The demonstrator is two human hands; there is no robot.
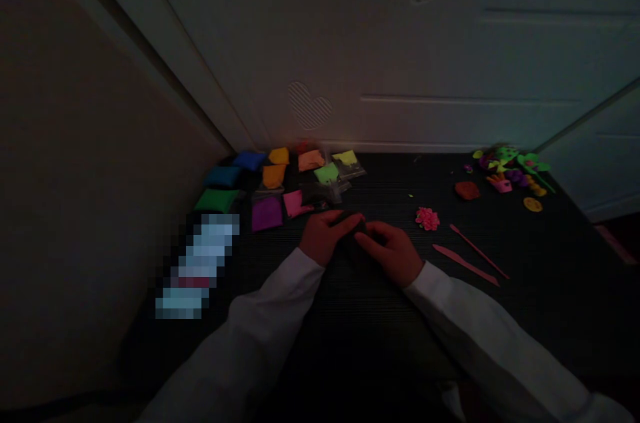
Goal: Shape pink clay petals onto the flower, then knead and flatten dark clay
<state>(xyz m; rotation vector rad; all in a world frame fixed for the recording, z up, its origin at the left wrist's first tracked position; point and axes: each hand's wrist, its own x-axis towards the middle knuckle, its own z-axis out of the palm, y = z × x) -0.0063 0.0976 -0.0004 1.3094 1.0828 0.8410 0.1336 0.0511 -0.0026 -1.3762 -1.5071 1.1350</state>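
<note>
My left hand (325, 234) and my right hand (393, 250) meet near the middle of the dark table, fingertips almost touching. Between them is a dark, soft-looking piece (354, 226), hard to make out against the black tabletop. Fingers of both hands are closed on it. Just beyond my left hand lie a pink clay packet (296, 203) and a dark packet (320, 194). To the right of my right hand sits a pink clay flower (427, 218) with bits of green at its edge. Two pink modelling tools, a knife (465, 264) and a thin stick (479, 250), lie beside it.
Several coloured clay packets, among them a purple one (267, 214) and a green one (217, 200), are spread at the back left. A blurred-out bright screen (200, 266) lies at left. Finished-looking clay pieces (515, 170) cluster back right, near a reddish-brown lump (467, 190). A white panel (400, 123) stands behind.
</note>
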